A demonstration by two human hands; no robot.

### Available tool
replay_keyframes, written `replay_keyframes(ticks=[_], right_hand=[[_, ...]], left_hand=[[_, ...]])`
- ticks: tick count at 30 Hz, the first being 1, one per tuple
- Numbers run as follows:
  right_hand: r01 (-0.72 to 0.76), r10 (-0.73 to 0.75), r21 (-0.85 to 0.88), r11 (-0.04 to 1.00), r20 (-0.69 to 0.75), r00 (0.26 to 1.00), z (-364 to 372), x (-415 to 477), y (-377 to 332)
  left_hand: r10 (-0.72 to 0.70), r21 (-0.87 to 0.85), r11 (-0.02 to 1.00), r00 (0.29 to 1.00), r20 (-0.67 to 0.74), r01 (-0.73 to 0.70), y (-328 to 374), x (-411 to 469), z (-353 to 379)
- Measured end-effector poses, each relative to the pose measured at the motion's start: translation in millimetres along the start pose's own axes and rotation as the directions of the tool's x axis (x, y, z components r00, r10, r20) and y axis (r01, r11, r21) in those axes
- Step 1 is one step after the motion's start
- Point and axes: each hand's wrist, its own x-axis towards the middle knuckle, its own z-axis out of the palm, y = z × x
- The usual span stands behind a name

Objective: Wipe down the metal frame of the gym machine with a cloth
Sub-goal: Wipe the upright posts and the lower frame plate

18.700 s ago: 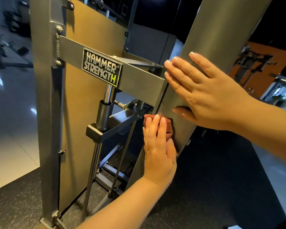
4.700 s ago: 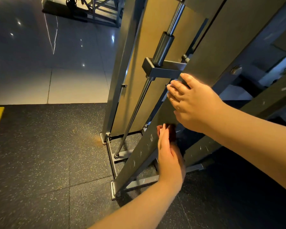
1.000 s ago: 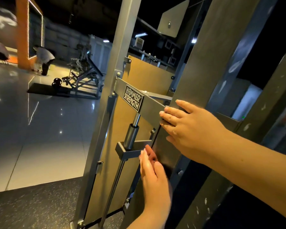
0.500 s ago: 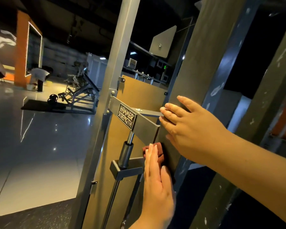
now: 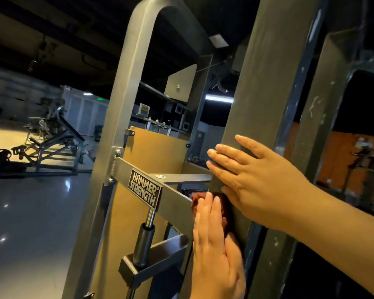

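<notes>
Frame upright (image 5: 266, 100): grey metal, runs up past both hands. Crossbar (image 5: 175, 203) meets the upright just left of the left grip. Right hand (image 5: 257, 186): grip wide, fingers straight, palm flat on the upright, directly above the left hand (image 5: 216, 255). Left grip flat, fingers extended, pressing the cloth (image 5: 194, 200) against the upright. Cloth reddish, mostly under the fingertips, edge showing at the crossbar end. Nameplate (image 5: 144, 189) sits further left of that grip.

The frame post (image 5: 268, 83) was seen as grey painted metal, matt and marked with pale chips. The cloth (image 5: 195, 199) looked soft and dull red. The guide rod (image 5: 150, 216) was polished metal, and the floor (image 5: 30, 212) was glossy.
</notes>
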Motion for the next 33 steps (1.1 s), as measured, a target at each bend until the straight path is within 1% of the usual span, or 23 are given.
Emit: replay_keyframes(ticks=[2,4,7,9,11,13,16,17,21,24,26,29,31,33], right_hand=[[0.003,-0.002,-0.027,1.0,0.033,0.999,-4.5,3.4,7.1],[-0.012,0.016,-0.07,0.997,0.054,0.998,-13.9,12.0,22.6],[-0.078,0.092,-0.133,0.988,0.102,0.991,-29.4,25.8,46.7],[-0.128,0.152,-0.181,0.975,0.127,0.98,-35.4,32.1,53.7],[-0.162,0.183,-0.187,0.969,0.099,0.978,-37.3,34.7,52.2],[-0.163,0.179,-0.184,0.969,0.078,0.981,-34.6,33.0,49.8],[-0.151,0.164,-0.204,0.967,0.049,0.985,-33.6,31.8,57.7],[-0.167,0.181,-0.21,0.963,0.047,0.982,-35.3,34.1,61.5],[-0.261,0.283,-0.292,0.92,0.035,0.959,-45.1,47.9,76.8],[-0.304,0.319,-0.273,0.913,0.009,0.948,-45.8,51.4,83.0],[-0.295,0.301,-0.261,0.919,-0.018,0.953,-42.4,51.0,85.3],[-0.307,0.304,-0.257,0.916,-0.052,0.951,-40.5,50.5,88.4],[-0.33,0.325,-0.231,0.915,-0.063,0.944,-42.4,52.5,89.4],[-0.323,0.317,-0.215,0.921,-0.066,0.946,-43.2,54.9,88.7]], left_hand=[[0.015,0.015,1.0,1.0,0.014,-0.015,-6.8,2.6,-1.5],[0.051,-0.026,0.998,0.998,0.027,-0.05,-1.2,21.5,-3.6],[0.114,-0.107,0.988,0.993,0.03,-0.111,14.1,70.6,-4.3],[0.133,-0.109,0.986,0.99,0.041,-0.127,24.3,102.0,-4.2],[0.141,-0.1,0.986,0.988,0.058,-0.135,29.1,108.5,-3.1],[0.155,-0.084,0.985,0.984,0.082,-0.149,26.2,91.6,-3.6],[0.279,0.003,0.96,0.955,0.1,-0.281,8.0,67.0,-4.9],[0.291,0.008,0.956,0.95,0.114,-0.294,3.9,68.7,-4.8],[0.33,-0.04,0.944,0.934,0.135,-0.328,17.4,114.3,-3.6],[0.331,-0.043,0.944,0.934,0.134,-0.328,35.2,148.9,-5.2],[0.328,-0.053,0.945,0.933,0.151,-0.323,38.0,147.8,-6.6],[0.381,-0.053,0.924,0.907,0.178,-0.377,22.4,124.4,-6.9],[0.417,-0.045,0.909,0.894,0.166,-0.415,11.2,118.4,-6.1],[0.437,-0.061,0.899,0.886,0.153,-0.433,11.1,127.1,-4.9]])
